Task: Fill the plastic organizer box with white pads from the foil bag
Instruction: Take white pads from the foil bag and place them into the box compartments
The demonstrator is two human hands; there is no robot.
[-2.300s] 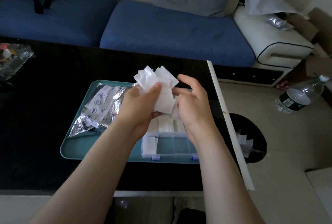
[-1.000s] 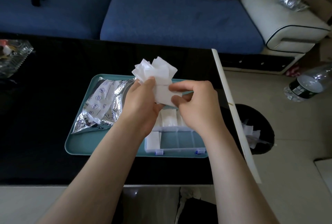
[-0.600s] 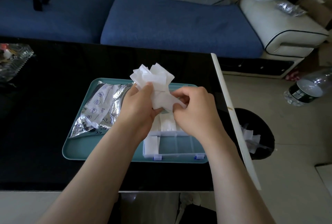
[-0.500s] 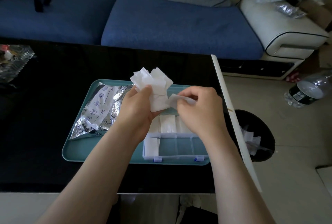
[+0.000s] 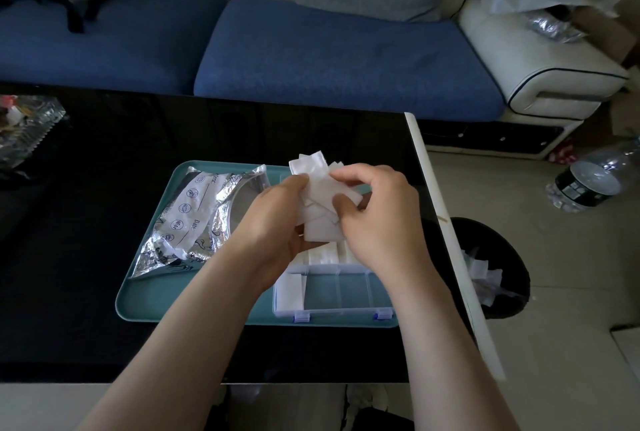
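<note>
"While the left hand (image 5: 277, 216) and right hand (image 5: 377, 219) clench the bunch of white pads (image 5: 318, 188), where is the organizer box (image 5: 349, 287)?"

"Just below the fingers (image 5: 341, 204) and slightly toward the person, its long side running left to right."

"Which is nearer its bare compartments?"

"The right hand, pinching one pad at the bunch's edge. The left hand grips the rest. The foil bag (image 5: 194, 219) lies left of the fingers."
</note>
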